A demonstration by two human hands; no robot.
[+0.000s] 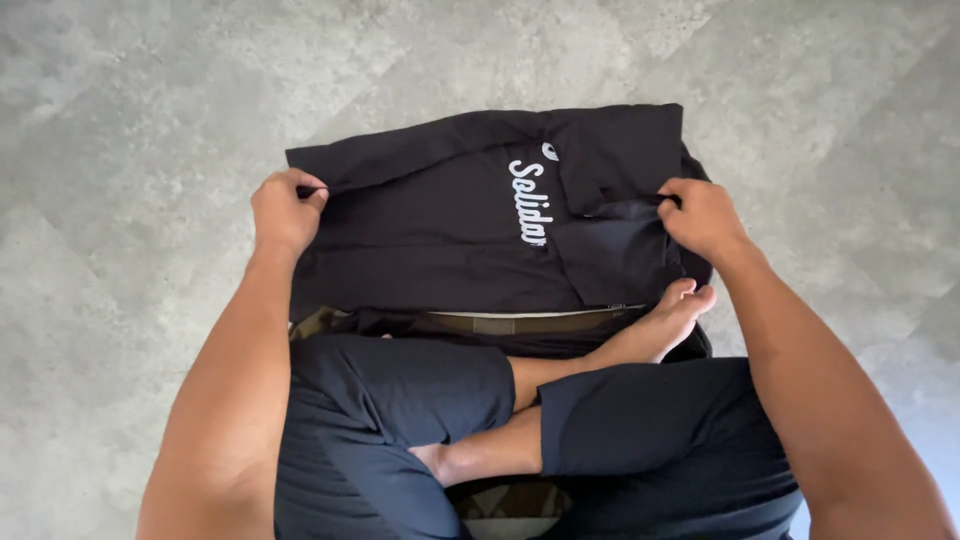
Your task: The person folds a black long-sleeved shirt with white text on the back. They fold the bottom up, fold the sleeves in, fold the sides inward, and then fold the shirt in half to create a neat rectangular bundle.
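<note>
A black T-shirt point(440, 230) with white lettering lies partly folded on the floor in front of my crossed legs. My left hand point(285, 210) pinches the shirt's left edge near its far corner. My right hand point(700, 215) grips the shirt's right side, where a sleeve is folded inward. Both hands hold the fabric close to the floor.
The floor point(140, 120) is grey, mottled tile. I sit cross-legged in dark shorts point(400, 400), one bare foot point(665, 320) resting against the shirt's near edge. A strip of olive fabric point(500, 323) shows under the shirt's near edge.
</note>
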